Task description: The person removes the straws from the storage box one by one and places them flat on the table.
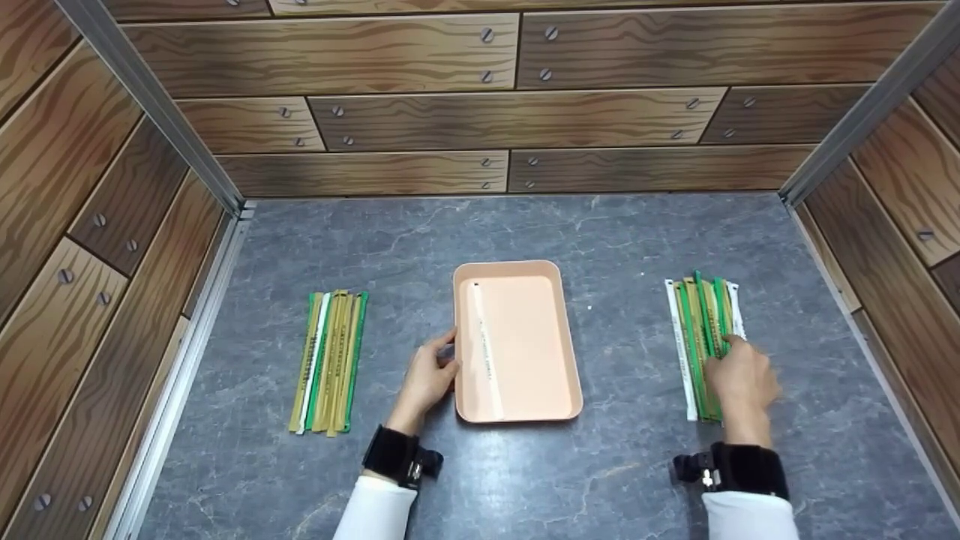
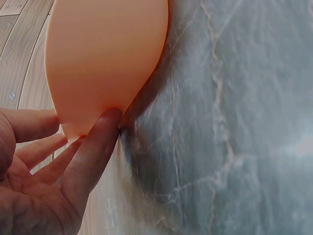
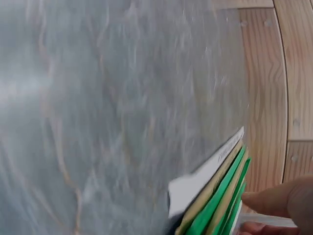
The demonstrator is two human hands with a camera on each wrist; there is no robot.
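In the head view, my left hand (image 1: 430, 376) holds the left side of a shallow pink-orange tray (image 1: 536, 349), its fingers and thumb at the wall, also seen close up in the left wrist view. Inside the tray lies one long white paper-wrapped stick (image 1: 484, 345) with printed letters. Over on the right, my right hand (image 1: 744, 379) touches a bundle of slim green, gold and white wrapped sticks (image 1: 694, 330). Its thumb and finger (image 3: 271, 200) are at the bundle's edge in the right wrist view. Whether they pinch a stick is unclear there.
A second bundle of similar gold, green and white sticks (image 1: 330, 364) lies left of the tray. All of it rests on a grey marble-patterned surface (image 1: 600, 480), bounded by wood-print walls (image 1: 420, 172) at the back and both sides.
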